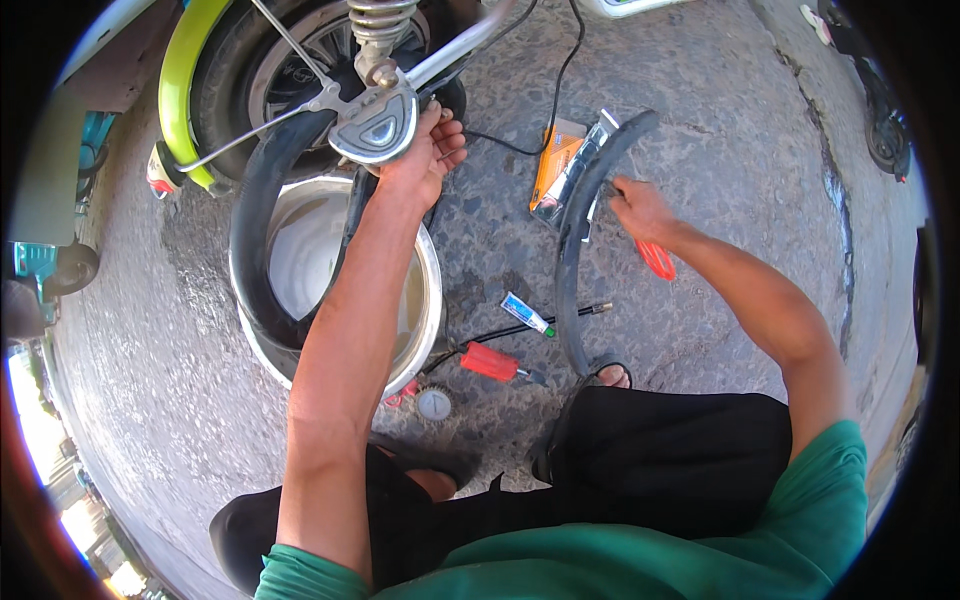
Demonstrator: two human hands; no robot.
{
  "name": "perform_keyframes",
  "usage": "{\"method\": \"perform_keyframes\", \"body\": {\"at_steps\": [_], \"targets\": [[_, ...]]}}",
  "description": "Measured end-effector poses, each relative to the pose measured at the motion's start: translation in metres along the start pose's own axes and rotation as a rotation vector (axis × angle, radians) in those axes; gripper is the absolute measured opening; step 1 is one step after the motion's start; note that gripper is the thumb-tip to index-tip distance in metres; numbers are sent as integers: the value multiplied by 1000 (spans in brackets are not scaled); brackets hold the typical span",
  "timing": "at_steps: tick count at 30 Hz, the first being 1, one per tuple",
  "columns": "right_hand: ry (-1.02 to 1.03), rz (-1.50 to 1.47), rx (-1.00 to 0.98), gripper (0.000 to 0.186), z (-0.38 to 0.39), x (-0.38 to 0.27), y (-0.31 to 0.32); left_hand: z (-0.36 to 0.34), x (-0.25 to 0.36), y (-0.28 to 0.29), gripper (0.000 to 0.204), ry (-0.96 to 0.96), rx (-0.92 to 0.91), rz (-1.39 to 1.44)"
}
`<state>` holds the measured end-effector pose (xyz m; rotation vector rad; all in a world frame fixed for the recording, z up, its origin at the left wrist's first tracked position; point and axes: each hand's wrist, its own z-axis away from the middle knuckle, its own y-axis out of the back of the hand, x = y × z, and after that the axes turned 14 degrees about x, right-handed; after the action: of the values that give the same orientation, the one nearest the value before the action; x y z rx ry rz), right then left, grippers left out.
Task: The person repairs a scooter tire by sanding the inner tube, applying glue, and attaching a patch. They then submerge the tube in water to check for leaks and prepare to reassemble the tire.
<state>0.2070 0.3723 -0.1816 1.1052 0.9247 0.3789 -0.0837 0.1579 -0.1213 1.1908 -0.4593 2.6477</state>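
Note:
My left hand (425, 160) reaches to the tire behind the chrome footrest (372, 130), thumb and index pinched on something small I cannot make out, other fingers loosely curled. Below it a black inner tube (258, 240) hangs into a metal basin (428, 300) with water. My right hand (637, 208) is closed beside a cut black rubber strip (570, 290); what its fingers grip is unclear. Red scissor handles (655, 258) show under my wrist. An orange box (550, 160) and silver packet (602, 130) lie left of that hand.
A blue-white glue tube (525, 312), red-handled tool (490, 362) and round gauge (434, 403) lie on the pavement (730, 150) before me. A lime fender (180, 90) and wheel stand at upper left, a turquoise wheeled object (38, 270) at far left, dark objects (880, 130) at far right.

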Motion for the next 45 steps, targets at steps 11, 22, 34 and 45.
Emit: {"method": "perform_keyframes", "body": {"at_steps": [11, 22, 34, 45], "targets": [[-469, -190, -764, 29, 5, -6, 61, -1, -1, 4, 25, 8, 14, 10], [-118, -808, -434, 33, -35, -164, 72, 3, -1, -8, 25, 53, 19, 106], [-10, -708, -264, 38, -65, -208, 29, 2, -8, -12, 22, 51, 4, 320], [21, -622, -218, 33, -70, -206, 27, 8, -7, -15, 21, 44, -61, 320]]}}
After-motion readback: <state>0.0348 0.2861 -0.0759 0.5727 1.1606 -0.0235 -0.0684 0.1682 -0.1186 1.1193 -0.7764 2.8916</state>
